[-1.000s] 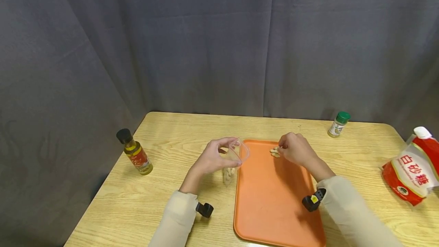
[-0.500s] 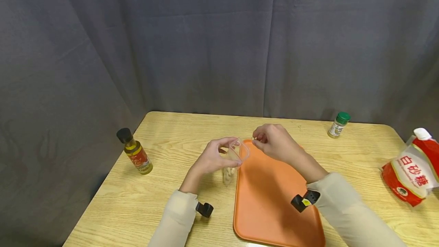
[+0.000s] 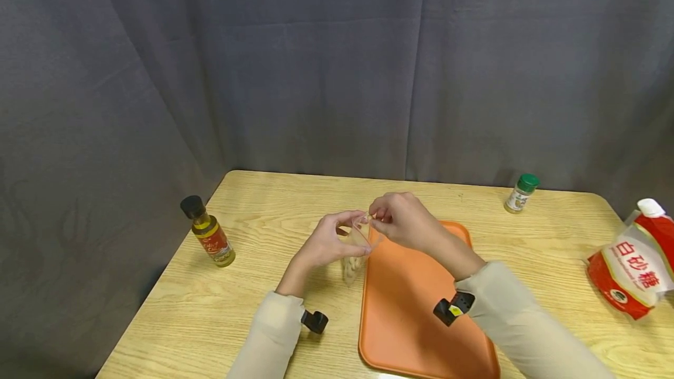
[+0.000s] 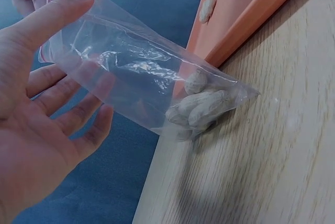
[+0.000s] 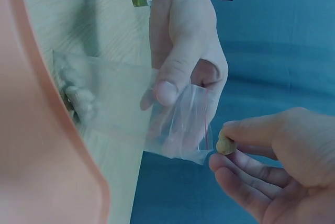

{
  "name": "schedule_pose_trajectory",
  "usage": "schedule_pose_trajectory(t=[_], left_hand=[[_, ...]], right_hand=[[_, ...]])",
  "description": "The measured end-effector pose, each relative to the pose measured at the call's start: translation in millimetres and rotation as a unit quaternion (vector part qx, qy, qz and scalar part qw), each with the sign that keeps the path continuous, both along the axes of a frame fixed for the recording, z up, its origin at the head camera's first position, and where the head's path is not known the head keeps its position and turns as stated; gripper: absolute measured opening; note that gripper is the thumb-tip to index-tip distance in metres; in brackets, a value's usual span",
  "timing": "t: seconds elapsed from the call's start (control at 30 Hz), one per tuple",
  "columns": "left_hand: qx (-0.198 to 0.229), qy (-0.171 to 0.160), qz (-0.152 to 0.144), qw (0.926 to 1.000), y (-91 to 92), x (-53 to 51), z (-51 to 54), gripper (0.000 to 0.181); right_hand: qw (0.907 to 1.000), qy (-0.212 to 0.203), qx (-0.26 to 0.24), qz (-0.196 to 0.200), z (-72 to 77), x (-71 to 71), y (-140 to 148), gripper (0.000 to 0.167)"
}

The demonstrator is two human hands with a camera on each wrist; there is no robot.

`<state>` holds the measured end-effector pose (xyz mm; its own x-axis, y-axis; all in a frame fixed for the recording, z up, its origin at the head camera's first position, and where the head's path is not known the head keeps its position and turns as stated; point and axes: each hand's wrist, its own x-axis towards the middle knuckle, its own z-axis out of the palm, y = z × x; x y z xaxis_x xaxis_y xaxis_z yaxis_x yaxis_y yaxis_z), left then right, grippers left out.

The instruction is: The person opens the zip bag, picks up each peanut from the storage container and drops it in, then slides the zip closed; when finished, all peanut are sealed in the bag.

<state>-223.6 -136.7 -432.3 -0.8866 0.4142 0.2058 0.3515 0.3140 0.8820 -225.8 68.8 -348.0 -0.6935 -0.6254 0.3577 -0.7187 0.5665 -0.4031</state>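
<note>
Above the table (image 3: 274, 314), at the tray's left side: clear zip bag (image 4: 131, 51), mouth up and spread, well in from the table's far edge.
Bagged peanuts (image 4: 201, 109): gathered in the bag's bottom corner (contact with the table cannot be confirmed).
Left hand (image 3: 332, 241): thumb and fingers curved apart, gripping the bag near its mouth.
Right hand (image 3: 402, 221): thumb and fingertips closed in a pinch on a single peanut (image 5: 226, 143), just beside the bag mouth.
Orange tray (image 3: 411, 314): flat on the table; a loose peanut (image 4: 207, 9) lies on it.
Olive oil bottle (image 3: 213, 241): near the table's left edge.
Green-capped jar (image 3: 518, 195): near the far edge, toward the right corner.
Sugar pouch (image 3: 629, 268): by the right edge.
</note>
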Motion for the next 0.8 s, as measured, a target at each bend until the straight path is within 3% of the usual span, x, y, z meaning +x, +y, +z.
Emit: schedule_pose_trajectory(t=[0.47, 0.67, 0.8], left_hand=[[0.005, 0.006, 0.004, 1.0000, -3.0, 0.8, 1.2, 0.066], [0.006, 0.002, -0.005, 1.0000, -1.4, -0.6, -1.5, 0.068], [0.012, -0.007, -0.009, 0.9999, -0.3, 1.4, 3.9, 0.071]], right_hand=[[0.9997, -0.017, -0.014, 0.006, -2.4, -0.2, -5.6, 0.015], [0.9994, -0.028, -0.004, -0.021, -2.7, -3.6, 8.1, 0.016], [0.9974, -0.046, 0.020, -0.051, -5.5, -13.9, 26.2, 0.015]])
